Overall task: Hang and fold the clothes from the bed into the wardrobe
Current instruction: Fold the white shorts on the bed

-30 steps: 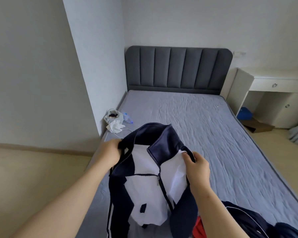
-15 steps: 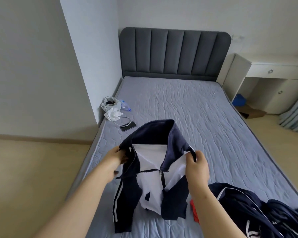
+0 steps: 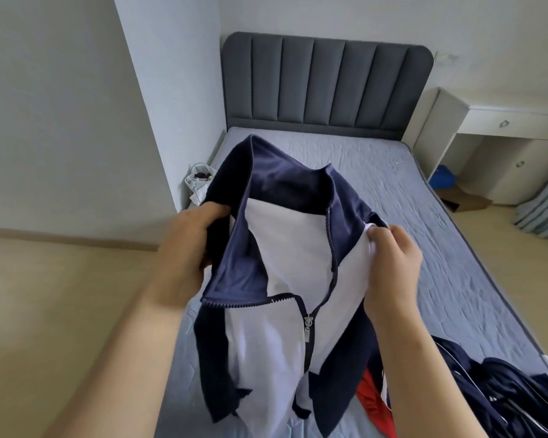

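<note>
Both hands held the navy-and-white jacket (image 3: pixel 285 279) raised over the bed (image 3: pixel 408 216); left hand (image 3: pixel 184 248) clenched the collar, right hand (image 3: pixel 393 263) pinched the shoulder; hanging likely followed, needing a hanger.

Bare left hand (image 3: pixel 181 251), right hand (image 3: pixel 393 267)

Both hands up in front, well apart, about level. Left forearm (image 3: pixel 124 343) bare, comes in from lower left and runs up-right. Right forearm (image 3: pixel 408 358) bare, comes in from the bottom edge and runs up and slightly left. Left hand (image 3: pixel 184 248): back toward camera, thumb on top, fingers curled round one collar edge of the jacket (image 3: pixel 266 184), fingertips hidden in the cloth. Right hand (image 3: pixel 393 263): back toward camera, knuckles up, fingers bunched and pinching the opposite edge.
</note>
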Motion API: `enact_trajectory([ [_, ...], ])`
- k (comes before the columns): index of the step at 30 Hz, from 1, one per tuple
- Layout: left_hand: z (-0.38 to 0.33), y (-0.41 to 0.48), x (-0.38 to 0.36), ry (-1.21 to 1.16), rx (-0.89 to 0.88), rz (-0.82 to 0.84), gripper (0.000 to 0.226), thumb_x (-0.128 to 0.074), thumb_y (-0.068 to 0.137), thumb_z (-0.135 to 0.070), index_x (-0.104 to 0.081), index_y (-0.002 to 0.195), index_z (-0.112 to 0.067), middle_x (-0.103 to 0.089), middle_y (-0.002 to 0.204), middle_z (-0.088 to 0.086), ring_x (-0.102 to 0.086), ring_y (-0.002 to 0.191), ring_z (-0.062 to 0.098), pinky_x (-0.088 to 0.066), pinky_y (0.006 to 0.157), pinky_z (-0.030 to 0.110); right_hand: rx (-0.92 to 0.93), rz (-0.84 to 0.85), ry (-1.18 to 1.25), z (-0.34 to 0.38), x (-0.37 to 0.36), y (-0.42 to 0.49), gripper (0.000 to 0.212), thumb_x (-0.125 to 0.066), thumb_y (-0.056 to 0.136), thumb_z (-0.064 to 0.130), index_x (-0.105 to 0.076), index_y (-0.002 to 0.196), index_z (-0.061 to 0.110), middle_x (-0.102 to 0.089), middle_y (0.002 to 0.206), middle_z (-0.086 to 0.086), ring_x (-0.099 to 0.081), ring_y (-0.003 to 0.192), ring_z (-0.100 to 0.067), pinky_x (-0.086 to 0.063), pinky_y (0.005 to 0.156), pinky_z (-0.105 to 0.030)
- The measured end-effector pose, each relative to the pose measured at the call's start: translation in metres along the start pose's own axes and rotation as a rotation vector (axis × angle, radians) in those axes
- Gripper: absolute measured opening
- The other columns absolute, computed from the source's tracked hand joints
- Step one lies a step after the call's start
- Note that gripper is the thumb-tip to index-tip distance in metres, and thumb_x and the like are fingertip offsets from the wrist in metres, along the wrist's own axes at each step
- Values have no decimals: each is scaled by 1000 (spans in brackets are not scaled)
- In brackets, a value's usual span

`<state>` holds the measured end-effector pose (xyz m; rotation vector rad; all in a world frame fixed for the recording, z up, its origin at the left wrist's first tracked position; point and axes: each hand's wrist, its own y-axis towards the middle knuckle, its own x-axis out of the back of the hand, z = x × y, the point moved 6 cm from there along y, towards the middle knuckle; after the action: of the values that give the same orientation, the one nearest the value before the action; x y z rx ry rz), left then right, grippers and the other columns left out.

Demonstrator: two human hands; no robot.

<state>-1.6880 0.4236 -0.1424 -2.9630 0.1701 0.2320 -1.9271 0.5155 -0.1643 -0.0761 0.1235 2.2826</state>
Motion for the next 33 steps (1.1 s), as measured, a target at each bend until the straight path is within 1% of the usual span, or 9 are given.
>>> enact_trajectory([
  [4,25,23,-9,133,25,-26,28,-60,80,-15,-53,54,-16,-51,48,-1,-47,44,12,-35,44,19,-97,21,-142,-27,4,14,40,-55,76,17,-22,53,23,-22,47,13,-20,48,-8,-19,51,-27],
  [11,162,69,-10,592,286,-3,28,-57,87,-32,-51,67,-14,-55,66,7,-54,63,23,-45,66,33,-305,137,-575,-142,11,8,38,-54,89,23,-31,58,18,-36,57,5,-36,58,-16,-31,59,-28],
  [14,189,94,-8,744,265,-39,33,-52,90,-35,-43,65,-15,-47,61,4,-47,59,24,-38,59,33,-289,126,-801,-168,12,28,34,-53,89,31,-40,59,21,-43,74,1,-46,76,-25,-40,73,-36],
  [18,185,159,-30,707,176,-108,30,-48,95,-30,-43,68,-18,-54,64,5,-58,50,19,-51,50,29,-311,130,-631,-184,-18,91,29,-48,91,20,-40,64,12,-45,62,0,-41,58,-19,-32,52,-28],
  [20,176,198,-45,739,69,-121,24,-45,96,-31,-48,75,-19,-62,70,4,-65,64,21,-53,66,33,-258,91,-561,-184,-38,130,28,-47,91,20,-38,65,15,-46,63,1,-40,59,-18,-32,52,-27],
  [23,185,248,-62,753,29,29,32,-43,97,-24,-42,129,-22,-60,117,0,-54,111,21,-40,91,31,-288,185,-410,-198,-70,168,8,-46,92,23,-50,99,21,-52,84,13,-47,70,-9,-34,56,-21],
  [25,207,259,-74,651,55,196,63,-43,96,-10,-10,148,-23,-34,148,2,-33,135,17,-26,108,27,-311,349,-330,-218,-86,173,51,-47,93,18,-29,139,30,-45,124,17,-49,96,0,-38,77,-18],
  [28,256,251,-75,721,111,311,73,-46,95,-7,-1,149,-23,-23,151,-1,-23,140,19,-23,103,24,-346,489,-379,-258,-90,160,74,-49,92,10,-7,149,33,-14,155,10,-23,139,-12,-26,102,-26],
  [33,355,204,-51,1019,281,445,57,-47,94,-22,-22,145,-29,-39,143,4,-50,114,22,-38,83,25,-555,514,-546,-349,-49,113,67,-45,91,11,-16,148,33,-29,151,4,-41,129,-19,-43,94,-30],
])
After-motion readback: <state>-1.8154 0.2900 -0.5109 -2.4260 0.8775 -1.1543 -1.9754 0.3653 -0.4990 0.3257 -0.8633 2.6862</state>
